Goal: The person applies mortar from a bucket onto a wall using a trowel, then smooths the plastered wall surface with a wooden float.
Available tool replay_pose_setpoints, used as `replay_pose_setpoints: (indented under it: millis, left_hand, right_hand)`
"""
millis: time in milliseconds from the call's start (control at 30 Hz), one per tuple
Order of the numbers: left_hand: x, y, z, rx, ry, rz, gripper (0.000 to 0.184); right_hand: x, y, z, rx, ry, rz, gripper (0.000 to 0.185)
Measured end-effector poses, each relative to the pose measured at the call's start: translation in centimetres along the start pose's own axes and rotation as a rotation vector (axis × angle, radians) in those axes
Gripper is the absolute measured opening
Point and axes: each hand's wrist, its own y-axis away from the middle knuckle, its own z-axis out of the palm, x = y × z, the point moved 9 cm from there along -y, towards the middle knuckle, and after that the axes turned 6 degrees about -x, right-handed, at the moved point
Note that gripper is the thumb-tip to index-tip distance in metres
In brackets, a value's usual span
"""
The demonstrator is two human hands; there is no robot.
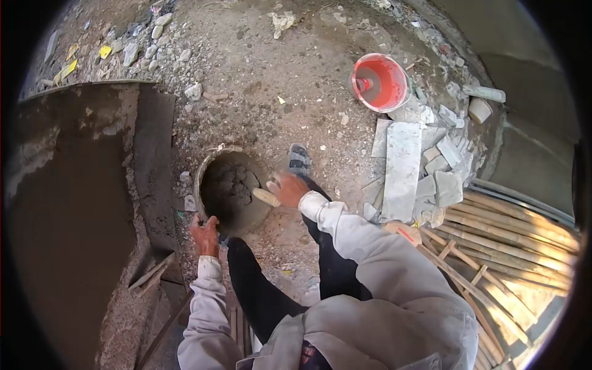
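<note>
A round pan (201,179) stands on the ground by my feet, with wet grey mortar (228,185) heaped in it. My left hand (205,237) is closed on the pan's near left rim. At the pan's right side, my right hand (288,189) grips a trowel (266,197) by its pale wooden handle. The handle's rounded end points toward the mortar; the blade is hard to make out. Mortar smears both hands.
A red bucket (394,80) stands at the upper right, beside broken slabs (402,166). Bamboo poles (512,234) and a wooden ladder-like frame (475,277) lie at the right. A dark plastered surface (68,209) borders the left. Rubble (151,49) covers the ground at the upper left.
</note>
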Motion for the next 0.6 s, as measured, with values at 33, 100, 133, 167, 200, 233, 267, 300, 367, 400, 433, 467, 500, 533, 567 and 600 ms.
replay_pose_setpoints:
  millis: [33, 100, 133, 167, 200, 233, 267, 300, 367, 400, 433, 467, 500, 533, 567, 600]
  left_hand:
    - [1.5, -1.7, 2.6, -0.024, -0.087, 0.000, 0.015]
    - [2.1, -5.5, 7.9, -0.069, -0.129, -0.006, 0.014]
    - [1.8, -7.5, 10.4, -0.094, -0.088, -0.011, 0.015]
    - [2.7, -8.9, 13.0, -0.113, -0.054, -0.009, 0.016]
    - [3.7, -9.9, 16.0, -0.134, -0.021, -0.010, 0.016]
    - [4.8, -11.0, 18.6, -0.140, -0.026, 0.001, 0.016]
    - [5.7, -11.9, 21.1, -0.146, -0.030, 0.009, 0.016]
    - [6.1, -13.1, 23.6, -0.152, -0.035, 0.014, 0.017]
    - [5.5, -16.2, 28.0, -0.151, 0.023, 0.010, 0.016]
    - [4.8, -17.5, 29.8, -0.150, 0.050, 0.006, 0.016]
    - [4.6, -18.6, 31.5, -0.144, 0.031, 0.038, 0.015]
    - [4.7, -19.9, 33.4, -0.142, 0.016, 0.077, 0.015]
    - [4.9, -21.0, 35.0, -0.146, 0.004, 0.121, 0.015]
    - [5.3, -21.4, 36.0, -0.146, -0.002, 0.126, 0.014]
    - [6.2, -22.0, 36.7, -0.145, -0.005, 0.131, 0.013]
    - [6.3, -22.9, 37.2, -0.142, -0.010, 0.143, 0.012]
  right_hand:
    - [3.1, 0.1, -4.7, 0.021, -0.016, 0.060, 0.042]
    - [11.3, -0.8, -13.3, 0.083, 0.052, 0.211, 0.043]
    - [16.3, -1.2, -16.9, 0.230, 0.187, 0.211, 0.044]
    - [20.0, -1.6, -20.4, 0.235, 0.291, 0.251, 0.045]
    - [22.0, -1.7, -23.9, 0.271, 0.361, 0.222, 0.046]
    - [25.7, -2.7, -25.9, 0.343, 0.499, 0.110, 0.045]
    - [28.2, -4.1, -28.0, 0.314, 0.510, 0.129, 0.043]
    - [29.7, -5.5, -30.1, 0.283, 0.520, 0.148, 0.042]
    - [32.2, -8.4, -33.1, 0.249, 0.518, 0.287, 0.041]
    - [34.0, -10.3, -33.9, 0.240, 0.586, 0.308, 0.043]
    - [35.9, -12.3, -34.4, 0.230, 0.655, 0.328, 0.045]
    - [37.2, -14.3, -34.5, 0.165, 0.709, 0.355, 0.046]
    - [38.7, -16.2, -34.3, 0.106, 0.765, 0.384, 0.046]
    - [40.3, -18.0, -33.8, 0.099, 0.744, 0.390, 0.046]
    - [41.9, -19.8, -33.3, 0.092, 0.726, 0.396, 0.045]
    - [43.4, -22.0, -32.8, 0.092, 0.705, 0.398, 0.045]
